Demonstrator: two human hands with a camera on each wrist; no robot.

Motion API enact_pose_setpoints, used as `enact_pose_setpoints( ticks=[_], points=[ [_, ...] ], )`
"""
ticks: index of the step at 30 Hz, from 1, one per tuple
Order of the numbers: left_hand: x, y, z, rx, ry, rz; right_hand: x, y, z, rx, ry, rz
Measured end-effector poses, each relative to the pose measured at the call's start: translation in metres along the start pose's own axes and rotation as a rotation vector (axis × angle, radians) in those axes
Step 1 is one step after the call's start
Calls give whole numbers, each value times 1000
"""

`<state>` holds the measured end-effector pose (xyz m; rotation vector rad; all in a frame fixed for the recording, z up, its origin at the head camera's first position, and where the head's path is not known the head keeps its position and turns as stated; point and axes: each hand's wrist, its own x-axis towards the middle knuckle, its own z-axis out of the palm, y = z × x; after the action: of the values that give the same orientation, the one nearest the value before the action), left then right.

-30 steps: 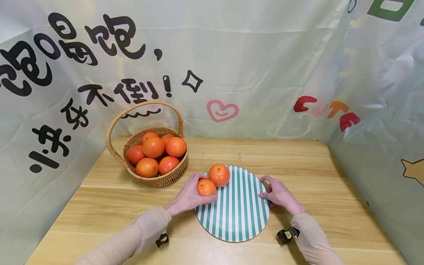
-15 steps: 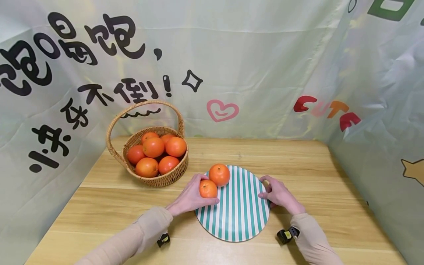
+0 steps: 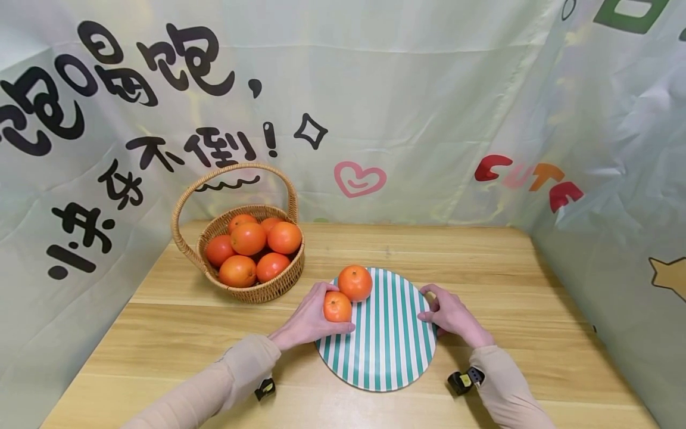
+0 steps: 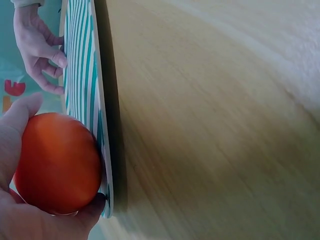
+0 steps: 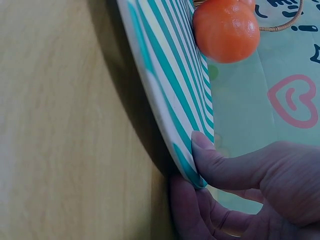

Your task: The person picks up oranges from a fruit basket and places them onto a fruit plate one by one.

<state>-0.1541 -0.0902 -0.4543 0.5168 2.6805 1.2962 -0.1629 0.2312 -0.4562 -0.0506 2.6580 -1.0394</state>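
On the left part of a round plate with green and white stripes (image 3: 386,339), my left hand (image 3: 306,320) holds an orange (image 3: 337,307) between thumb and curled fingers. In the left wrist view this orange (image 4: 57,165) is right at the plate's edge. A second orange (image 3: 355,283) stands on the plate just behind it, the two touching or nearly so. My right hand (image 3: 452,314) grips the plate's right rim. Seen from the right wrist, its thumb (image 5: 220,165) lies on top of the rim and its fingers (image 5: 187,210) are underneath.
A wicker basket (image 3: 273,291) with a tall arched handle stands at the back left of the wooden table (image 3: 482,256), holding several oranges (image 3: 238,271). Printed cloth walls (image 3: 429,119) close off the back and both sides.
My left hand has shifted slightly right with the orange, which now sits a little farther in on the plate. The right hand and plate have not visibly moved.
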Motion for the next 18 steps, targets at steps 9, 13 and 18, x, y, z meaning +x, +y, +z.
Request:
enact_pose_setpoints(
  ticks=[9, 13, 18],
  points=[
    [-1, -2, 2, -12, 8, -5, 0, 0, 0, -3, 4, -3],
    [-1, -2, 1, -18, 14, -6, 0, 0, 0, 1, 2, -4],
    [0, -3, 0, 5, 33, -2, -1, 0, -1, 7, -2, -10]
  ],
)
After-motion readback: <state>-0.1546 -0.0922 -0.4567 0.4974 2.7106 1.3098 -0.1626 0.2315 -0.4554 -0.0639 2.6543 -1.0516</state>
